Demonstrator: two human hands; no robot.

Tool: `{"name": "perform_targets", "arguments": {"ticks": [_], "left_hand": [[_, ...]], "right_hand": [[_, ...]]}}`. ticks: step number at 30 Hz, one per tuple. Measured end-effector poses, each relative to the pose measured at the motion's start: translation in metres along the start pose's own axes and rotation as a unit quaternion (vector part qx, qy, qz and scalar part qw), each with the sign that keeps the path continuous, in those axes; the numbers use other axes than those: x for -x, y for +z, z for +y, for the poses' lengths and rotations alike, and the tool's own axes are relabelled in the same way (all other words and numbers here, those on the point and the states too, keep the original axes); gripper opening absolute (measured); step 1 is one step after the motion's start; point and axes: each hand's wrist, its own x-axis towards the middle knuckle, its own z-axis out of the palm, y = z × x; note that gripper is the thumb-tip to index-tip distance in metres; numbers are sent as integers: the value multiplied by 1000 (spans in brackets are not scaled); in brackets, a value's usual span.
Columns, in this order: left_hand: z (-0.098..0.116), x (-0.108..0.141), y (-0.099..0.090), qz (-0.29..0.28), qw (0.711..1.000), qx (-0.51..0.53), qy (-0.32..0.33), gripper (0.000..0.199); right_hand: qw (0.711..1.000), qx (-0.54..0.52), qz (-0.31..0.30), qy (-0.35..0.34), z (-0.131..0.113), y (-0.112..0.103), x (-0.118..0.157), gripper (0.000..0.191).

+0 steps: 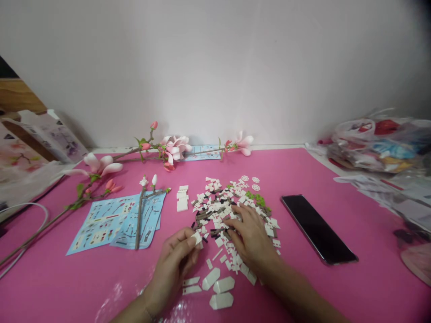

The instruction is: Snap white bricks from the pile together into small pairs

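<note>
"What's the risk around this loose heap of white brick pieces [215, 211]?"

"Mostly the right hand [251, 235]. Its grip is released, fingers spread and pressing into the heap, so a careless sweep could scatter pieces toward the black smartphone [318, 229] or off the pink-covered table [353, 287]."

"And the left hand [173, 269]?"

"Its grip is clenched, pinching one white piece [197, 238] between thumb and fingers. That piece is small, so a loose pinch could drop it among its lookalikes."

"Those larger white pieces [218, 287]?"

"They lie just beside the left wrist, so an arm movement could knock them."
</note>
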Motion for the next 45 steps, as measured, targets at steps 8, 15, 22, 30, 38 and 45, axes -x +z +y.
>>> {"name": "perform_targets", "arguments": {"ticks": [8, 15, 22, 30, 38, 45], "left_hand": [[0, -1, 2, -5, 999, 23, -32, 23], [1, -2, 2, 1, 999, 11, -35, 23], [0, -3, 2, 20, 999, -25, -32, 23], [-1, -5, 2, 3, 991, -134, -2, 25], [2, -3, 9, -10, 984, -178, 11, 25], [5, 0, 12, -21, 984, -178, -12, 28]], "right_hand": [[999, -46, 20, -13, -1, -1, -1, 12], [996, -78, 35, -37, 0, -3, -1, 14], [978, -190, 75, -50, -12, -14, -1, 12], [949, -315, 18, 2, -23, -18, 4, 11], [900, -429, -39, 67, -24, -22, 2, 6], [887, -458, -43, 40, -26, -21, 0, 5]]}}
